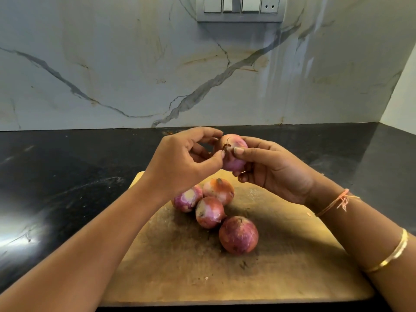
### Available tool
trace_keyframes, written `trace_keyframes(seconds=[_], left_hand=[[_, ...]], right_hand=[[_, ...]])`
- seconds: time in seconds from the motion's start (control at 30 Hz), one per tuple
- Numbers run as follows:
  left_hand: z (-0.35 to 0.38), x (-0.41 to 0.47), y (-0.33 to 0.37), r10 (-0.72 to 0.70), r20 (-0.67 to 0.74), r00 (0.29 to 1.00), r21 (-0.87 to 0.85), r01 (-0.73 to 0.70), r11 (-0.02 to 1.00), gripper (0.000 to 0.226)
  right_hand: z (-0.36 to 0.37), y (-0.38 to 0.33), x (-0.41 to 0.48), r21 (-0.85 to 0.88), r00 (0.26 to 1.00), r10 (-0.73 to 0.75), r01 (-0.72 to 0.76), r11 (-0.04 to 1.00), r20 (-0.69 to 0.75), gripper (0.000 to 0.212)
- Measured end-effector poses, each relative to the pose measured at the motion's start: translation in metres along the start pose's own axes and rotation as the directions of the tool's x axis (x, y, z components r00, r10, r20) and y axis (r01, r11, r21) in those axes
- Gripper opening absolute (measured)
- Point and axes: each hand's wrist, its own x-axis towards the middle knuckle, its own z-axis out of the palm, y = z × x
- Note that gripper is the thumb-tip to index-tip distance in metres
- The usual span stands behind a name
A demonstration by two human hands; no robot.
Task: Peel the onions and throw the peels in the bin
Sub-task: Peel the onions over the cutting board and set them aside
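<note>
right hand (273, 170) grips the held onion (235, 157) from the right, fingers curled behind and under it, thumb across the front. it's up in the air above the far edge of the cutting board (281, 255). left hand (184, 158) has fingers curled, with thumb and index tips against the onion's left side at a torn peel flap (225, 147). can't tell if the flap itself is pinched. four other onions (209, 212) sit clustered mid-board, touching, skins partly off. board lies on a black counter (67, 176). marble backsplash (135, 64) behind, switch panel (239, 7) top centre. right forearm wears an orange thread (337, 200) and a gold bangle (391, 255).
</note>
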Motion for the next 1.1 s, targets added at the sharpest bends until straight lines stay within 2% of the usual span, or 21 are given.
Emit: trace_keyframes(seconds=[0.17, 0.37, 0.53, 0.67, 0.77, 0.9, 1.1], left_hand=[[-0.002, 0.0, 0.004, 0.027, -0.039, 0.999, 0.054, -0.025, 0.998, 0.021], [0.0, -0.001, 0.004, 0.033, -0.065, 0.997, 0.088, -0.027, 0.996, 0.019], [0.001, 0.001, 0.0, 0.03, -0.103, 0.994, 0.136, -0.016, 0.991, 0.019], [0.001, 0.002, -0.004, -0.024, -0.111, 0.993, 0.072, 0.032, 0.997, 0.015], [0.0, 0.004, -0.007, -0.087, -0.12, 0.989, -0.014, 0.086, 0.996, 0.026], [0.002, 0.004, -0.006, -0.169, -0.073, 0.983, -0.151, 0.156, 0.976, 0.026], [0.006, 0.004, -0.004, -0.222, 0.002, 0.975, -0.23, 0.217, 0.949, 0.019]], right_hand=[[0.002, 0.0, -0.001, -0.055, 1.0, -0.006, 0.006, 0.998, 0.007, 0.031], [0.003, -0.002, -0.002, -0.067, 1.0, 0.004, -0.002, 0.998, 0.021, 0.029], [0.004, -0.003, -0.003, 0.004, 0.997, 0.047, -0.047, 0.999, 0.058, 0.045], [0.003, -0.003, -0.003, 0.063, 0.998, 0.054, -0.056, 0.996, 0.038, 0.046], [-0.001, -0.005, -0.002, 0.099, 0.999, 0.04, -0.043, 0.994, 0.035, 0.043], [-0.009, -0.005, -0.002, 0.135, 0.998, 0.064, -0.066, 0.989, 0.019, 0.046], [-0.008, -0.006, -0.003, 0.195, 0.992, 0.126, -0.124, 0.973, -0.001, 0.035]])
